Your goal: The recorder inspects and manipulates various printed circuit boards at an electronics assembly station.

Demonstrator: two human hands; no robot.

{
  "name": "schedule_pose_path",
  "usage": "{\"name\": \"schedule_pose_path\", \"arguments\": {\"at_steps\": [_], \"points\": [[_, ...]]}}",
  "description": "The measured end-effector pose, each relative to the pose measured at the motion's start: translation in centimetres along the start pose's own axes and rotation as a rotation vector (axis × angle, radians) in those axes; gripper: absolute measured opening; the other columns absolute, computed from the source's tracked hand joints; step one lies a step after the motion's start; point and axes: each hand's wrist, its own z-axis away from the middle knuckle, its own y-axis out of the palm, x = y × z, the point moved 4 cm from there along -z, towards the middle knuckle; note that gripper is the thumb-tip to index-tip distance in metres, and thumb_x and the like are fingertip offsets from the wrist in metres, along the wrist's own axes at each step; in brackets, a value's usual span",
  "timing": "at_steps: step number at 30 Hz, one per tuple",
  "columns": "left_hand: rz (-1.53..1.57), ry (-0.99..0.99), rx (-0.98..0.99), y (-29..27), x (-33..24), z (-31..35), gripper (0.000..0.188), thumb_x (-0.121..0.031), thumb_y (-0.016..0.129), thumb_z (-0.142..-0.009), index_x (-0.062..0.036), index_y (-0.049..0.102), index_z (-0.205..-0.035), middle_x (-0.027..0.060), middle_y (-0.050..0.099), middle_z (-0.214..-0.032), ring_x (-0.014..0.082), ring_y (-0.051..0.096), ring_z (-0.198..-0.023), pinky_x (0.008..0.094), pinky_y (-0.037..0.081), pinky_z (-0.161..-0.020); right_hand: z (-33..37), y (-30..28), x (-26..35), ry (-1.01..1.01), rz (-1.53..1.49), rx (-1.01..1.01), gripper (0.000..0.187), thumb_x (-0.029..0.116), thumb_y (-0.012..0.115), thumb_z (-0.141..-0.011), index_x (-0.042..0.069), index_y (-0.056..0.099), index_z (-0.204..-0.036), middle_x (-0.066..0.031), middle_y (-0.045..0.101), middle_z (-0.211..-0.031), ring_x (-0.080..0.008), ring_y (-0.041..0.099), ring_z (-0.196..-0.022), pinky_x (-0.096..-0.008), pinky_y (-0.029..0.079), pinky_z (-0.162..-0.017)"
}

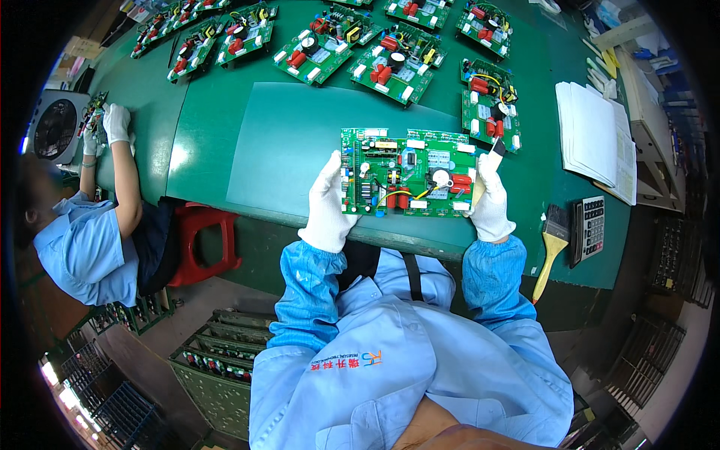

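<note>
Between my two hands, a green circuit board [384,166] is held up level over the table's near edge. Red capacitors, a round white-topped part and yellow wires sit on its upper face. My gloved left hand [327,208] is closed on the board's left edge. My gloved right hand [491,204] grips the right edge and also keeps a slim brush-like tool [495,156], with a dark tip and pale handle, between thumb and fingers. Some fingertips are hidden beneath the board.
Several similar boards [390,67] stand across the back of the green table [202,150]. To the right are papers [589,135], a yellow-handled brush [553,244] and a calculator [587,231]. At left, a co-worker [90,232] handles another board near a fan [56,127].
</note>
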Motion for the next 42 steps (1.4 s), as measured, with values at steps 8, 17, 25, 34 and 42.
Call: {"name": "schedule_pose_path", "arguments": {"at_steps": [8,17,25,34,42], "points": [[-0.009,0.002,-0.039,0.2,0.0,0.0,0.038,-0.029,0.041,-0.100,-0.0033,0.056,-0.123,0.0119,0.064,-0.112,0.0244,0.067,-0.096,0.0392,0.059,-0.075,-0.8,-2.1,-0.8,0.065,-0.140,0.255,0.031,0.030,0.048,-0.100,0.006,0.055,-0.119,-0.0086,0.064,-0.106,-0.0168,0.064,-0.094,-0.0310,0.054,-0.078],[-0.101,0.014,-0.051,0.0,0.1,0.1,0.036,-0.033,0.048,-0.097,-0.0078,0.058,-0.120,0.0075,0.066,-0.111,0.0193,0.065,-0.096,0.0358,0.055,-0.079,-0.8,-2.2,-1.0,0.060,-0.137,0.210,0.033,0.028,0.048,-0.100,0.005,0.053,-0.123,-0.0089,0.063,-0.110,-0.0179,0.064,-0.098,-0.0327,0.053,-0.082],[-0.097,0.028,-0.037,0.2,0.1,0.0,0.034,-0.032,0.047,-0.098,-0.0082,0.059,-0.118,0.0070,0.066,-0.110,0.0189,0.065,-0.094,0.0358,0.056,-0.078,-0.7,-1.6,-0.9,0.026,-0.137,0.160,0.034,0.027,0.048,-0.100,0.004,0.053,-0.125,-0.0102,0.063,-0.113,-0.0190,0.063,-0.102,-0.0345,0.052,-0.088],[-0.024,-0.013,-0.039,-0.5,0.2,-0.1,0.039,-0.031,0.046,-0.098,-0.0042,0.056,-0.124,0.0119,0.063,-0.118,0.0243,0.063,-0.104,0.0401,0.053,-0.088,-0.3,-1.3,-0.6,0.011,-0.054,0.052,0.030,0.028,0.049,-0.100,0.005,0.055,-0.119,-0.0078,0.064,-0.104,-0.0160,0.065,-0.090,-0.0297,0.054,-0.074],[-0.013,-0.004,0.012,-0.2,0.1,0.1,0.038,-0.030,0.045,-0.098,-0.0040,0.056,-0.124,0.0118,0.064,-0.116,0.0240,0.064,-0.102,0.0394,0.054,-0.086,-0.1,-0.9,-0.4,-0.014,0.027,-0.019,0.026,0.029,0.049,-0.100,0.008,0.056,-0.113,-0.0062,0.063,-0.096,-0.0140,0.065,-0.080,-0.0268,0.053,-0.062]]}}
